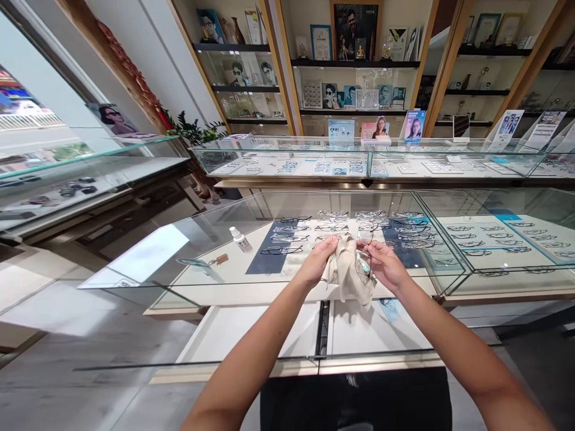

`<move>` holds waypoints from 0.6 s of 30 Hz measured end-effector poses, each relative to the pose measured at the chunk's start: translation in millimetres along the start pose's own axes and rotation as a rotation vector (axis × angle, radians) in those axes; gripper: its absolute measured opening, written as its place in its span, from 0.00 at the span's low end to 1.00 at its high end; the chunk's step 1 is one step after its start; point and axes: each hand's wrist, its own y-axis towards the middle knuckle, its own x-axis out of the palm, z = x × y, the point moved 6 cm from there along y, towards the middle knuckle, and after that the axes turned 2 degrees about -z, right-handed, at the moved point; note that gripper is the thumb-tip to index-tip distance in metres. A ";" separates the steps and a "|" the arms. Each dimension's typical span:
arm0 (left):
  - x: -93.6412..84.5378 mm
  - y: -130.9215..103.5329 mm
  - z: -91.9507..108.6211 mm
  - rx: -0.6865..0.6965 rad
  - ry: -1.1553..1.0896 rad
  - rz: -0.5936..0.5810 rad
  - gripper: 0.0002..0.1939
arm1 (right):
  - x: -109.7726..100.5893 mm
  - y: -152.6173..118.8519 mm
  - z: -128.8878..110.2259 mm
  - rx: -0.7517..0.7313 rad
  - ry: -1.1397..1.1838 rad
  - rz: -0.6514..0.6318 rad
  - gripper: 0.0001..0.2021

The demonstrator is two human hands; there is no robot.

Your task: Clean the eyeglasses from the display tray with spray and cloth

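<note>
Both of my hands are raised over the glass display case in the middle of the head view. My left hand (320,258) is closed on a beige cloth (345,269), which hangs down in folds between the hands. In my right hand (385,263) the fingers pinch a pair of eyeglasses (369,266) with a thin dark frame. The cloth covers part of the eyeglasses, and a pale green reflection shows on the lens. Whether the left fingers also grip the frame through the cloth is hidden.
A white spray bottle (241,240) stands left of my hands, near a small brown tag (219,259). Rows of eyeglasses (281,250) lie in the glass case (215,286). Open white drawers (269,329) sit below my hands. Another glass counter (287,146) runs behind.
</note>
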 end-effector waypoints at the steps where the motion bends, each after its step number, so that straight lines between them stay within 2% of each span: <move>1: 1.3 -1.1 -0.1 -0.007 -0.005 -0.006 0.30 | 0.0 0.2 0.6 0.008 0.008 0.001 0.20; 9: 10.6 -11.4 9.9 -0.047 -0.001 -0.112 0.30 | -2.4 0.7 -0.2 0.000 -0.028 0.026 0.21; 13: 19.8 -11.7 15.1 0.011 0.060 -0.231 0.31 | -0.7 -2.0 -7.1 -0.064 -0.095 0.045 0.21; 16: 25.5 -11.5 11.5 0.047 0.150 -0.291 0.33 | 2.6 -5.1 -10.8 -0.092 -0.148 0.047 0.21; 18: 27.3 -11.3 5.0 0.035 0.169 -0.284 0.29 | 4.8 -6.7 -12.2 -0.106 -0.179 0.044 0.21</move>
